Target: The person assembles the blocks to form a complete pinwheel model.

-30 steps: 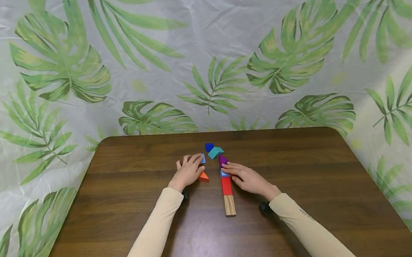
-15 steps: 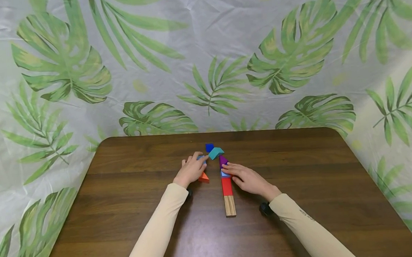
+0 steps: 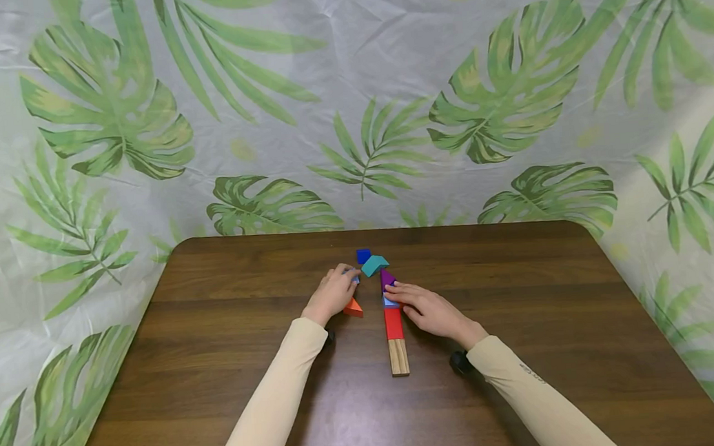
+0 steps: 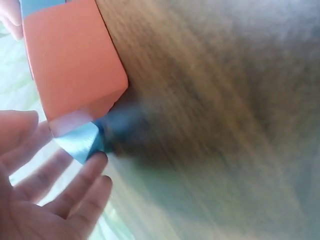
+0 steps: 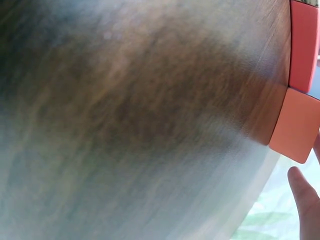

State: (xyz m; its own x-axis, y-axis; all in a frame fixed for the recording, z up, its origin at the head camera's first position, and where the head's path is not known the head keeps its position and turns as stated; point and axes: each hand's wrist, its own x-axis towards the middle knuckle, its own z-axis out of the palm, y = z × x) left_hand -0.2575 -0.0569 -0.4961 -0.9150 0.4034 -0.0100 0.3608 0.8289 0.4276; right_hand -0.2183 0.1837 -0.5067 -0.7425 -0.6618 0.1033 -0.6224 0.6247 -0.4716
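My left hand reaches over a light blue block, its fingers curled about it; only a sliver of that block shows in the head view. An orange triangular block lies just below this hand and looms large in the left wrist view. My right hand rests its extended fingertips at the purple block and a second light blue block in a column. Below those come a red block and a striped wood-coloured block. An orange block face shows beside the right thumb.
Farther back, a teal angled block lies beside a dark blue block. Everything sits on a dark wooden table with rounded far corners. A leaf-patterned curtain hangs behind it.
My left hand has shifted slightly right, and its fingers have curled in over the light blue block, now mostly covered. The right hand and the block column stay put.
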